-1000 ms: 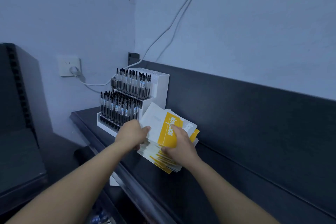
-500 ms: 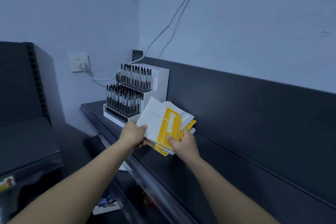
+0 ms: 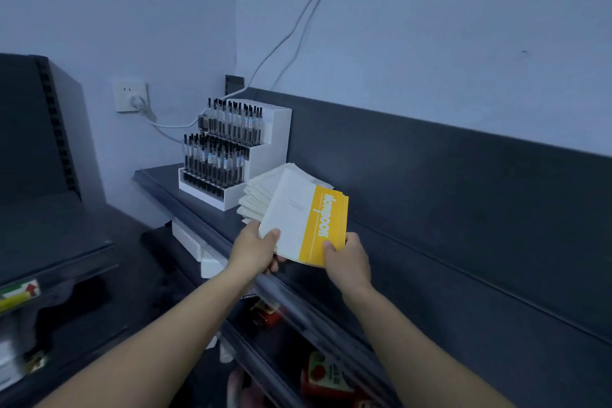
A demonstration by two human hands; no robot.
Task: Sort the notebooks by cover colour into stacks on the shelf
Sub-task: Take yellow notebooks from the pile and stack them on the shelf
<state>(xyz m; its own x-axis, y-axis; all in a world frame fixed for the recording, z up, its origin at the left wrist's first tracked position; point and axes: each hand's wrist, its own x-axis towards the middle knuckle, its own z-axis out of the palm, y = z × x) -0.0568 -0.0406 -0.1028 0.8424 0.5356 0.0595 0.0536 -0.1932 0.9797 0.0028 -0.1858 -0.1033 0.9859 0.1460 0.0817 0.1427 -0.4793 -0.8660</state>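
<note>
I hold a bundle of yellow-and-white notebooks (image 3: 306, 222) with both hands, lifted just above the dark shelf (image 3: 381, 278). My left hand (image 3: 256, 250) grips its near left corner, thumb on the white part of the top cover. My right hand (image 3: 347, 258) pinches the near right corner at the yellow band. The bundle's far edges are fanned out. Whether any notebooks under the bundle rest on the shelf is hidden.
A white tiered display of black pens (image 3: 228, 156) stands on the shelf's left end, just behind the notebooks. A wall socket (image 3: 130, 96) with a cable is to the left. Lower shelves hold red packets (image 3: 326, 374). Another dark shelf unit (image 3: 43, 209) stands at left.
Both hands have raised the notebook bundle off the shelf and shifted it a little to the right, away from the pen display. The view has turned left.
</note>
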